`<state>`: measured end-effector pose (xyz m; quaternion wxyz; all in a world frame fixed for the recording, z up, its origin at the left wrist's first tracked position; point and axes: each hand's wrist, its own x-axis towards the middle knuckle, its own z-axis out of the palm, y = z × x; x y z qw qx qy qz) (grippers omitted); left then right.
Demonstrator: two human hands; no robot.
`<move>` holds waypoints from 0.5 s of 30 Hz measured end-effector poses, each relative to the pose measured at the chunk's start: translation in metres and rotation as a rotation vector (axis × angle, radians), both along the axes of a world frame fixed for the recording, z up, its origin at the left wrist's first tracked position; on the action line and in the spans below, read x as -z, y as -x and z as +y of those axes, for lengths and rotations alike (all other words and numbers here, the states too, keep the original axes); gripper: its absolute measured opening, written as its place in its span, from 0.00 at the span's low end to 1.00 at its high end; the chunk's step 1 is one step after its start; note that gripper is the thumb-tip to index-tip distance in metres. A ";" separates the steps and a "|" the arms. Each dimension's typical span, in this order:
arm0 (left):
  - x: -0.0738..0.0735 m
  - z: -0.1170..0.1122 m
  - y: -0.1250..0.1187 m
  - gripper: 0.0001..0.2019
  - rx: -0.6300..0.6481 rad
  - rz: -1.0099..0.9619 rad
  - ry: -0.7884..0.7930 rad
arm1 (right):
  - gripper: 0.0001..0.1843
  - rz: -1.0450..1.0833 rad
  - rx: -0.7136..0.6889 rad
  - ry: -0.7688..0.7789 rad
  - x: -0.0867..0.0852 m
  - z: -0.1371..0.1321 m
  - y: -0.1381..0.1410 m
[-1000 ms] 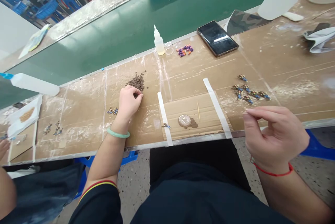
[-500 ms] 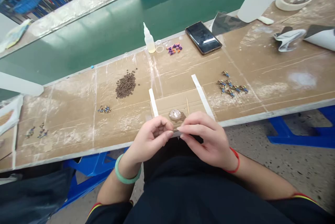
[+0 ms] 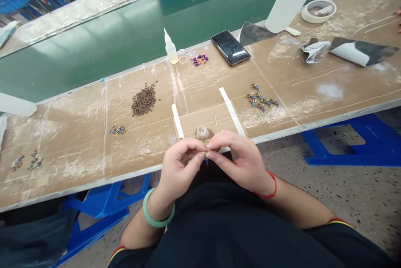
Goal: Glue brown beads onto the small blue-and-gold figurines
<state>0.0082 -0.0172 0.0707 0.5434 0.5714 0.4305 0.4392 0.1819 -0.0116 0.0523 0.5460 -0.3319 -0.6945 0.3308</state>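
My left hand (image 3: 183, 168) and my right hand (image 3: 240, 160) meet at the fingertips over the table's front edge, both closed in a pinch. A small blue piece (image 3: 206, 161) pokes out just below the joined fingertips; the rest of it is hidden. What the right fingers grip is too small to tell. Just beyond the hands, a small round clear dish (image 3: 202, 132) sits on a cardboard pad (image 3: 196, 120), with a thin wooden stick (image 3: 216, 121) to its right. White tape strips (image 3: 231, 111) run along the pad's sides.
A pile of small brown discs (image 3: 144, 100) lies left of the pad. Small blue-and-gold figures lie in groups on the left (image 3: 118, 129) and right (image 3: 261, 100). Farther back are a dropper bottle (image 3: 171, 48), purple-orange pieces (image 3: 199, 59), a phone (image 3: 231, 47) and a tape roll (image 3: 318, 11).
My right hand has come leftward, and its fingertips have closed to meet the left ones. A blue piece now shows below them. The whole view has shifted slightly.
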 end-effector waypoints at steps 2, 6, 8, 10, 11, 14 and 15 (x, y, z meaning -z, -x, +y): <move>-0.001 -0.001 -0.002 0.04 -0.036 0.053 -0.034 | 0.04 -0.042 0.051 0.010 0.000 -0.001 0.000; -0.003 -0.001 -0.006 0.03 -0.090 0.100 -0.065 | 0.05 -0.062 0.115 0.036 0.002 -0.003 0.002; -0.004 -0.001 -0.007 0.03 -0.098 0.075 -0.042 | 0.09 0.010 0.118 0.082 0.004 -0.005 0.005; -0.002 0.000 -0.007 0.03 -0.090 0.023 -0.002 | 0.15 0.112 0.111 0.144 0.006 -0.007 0.008; -0.001 0.001 -0.008 0.03 -0.083 -0.006 0.014 | 0.18 0.166 0.105 0.181 0.007 -0.008 0.010; 0.008 0.003 -0.010 0.03 -0.111 -0.090 -0.019 | 0.20 0.379 0.061 0.357 0.008 -0.008 0.015; 0.012 0.004 -0.011 0.04 -0.137 -0.112 -0.063 | 0.19 0.469 0.033 0.432 0.008 -0.008 0.016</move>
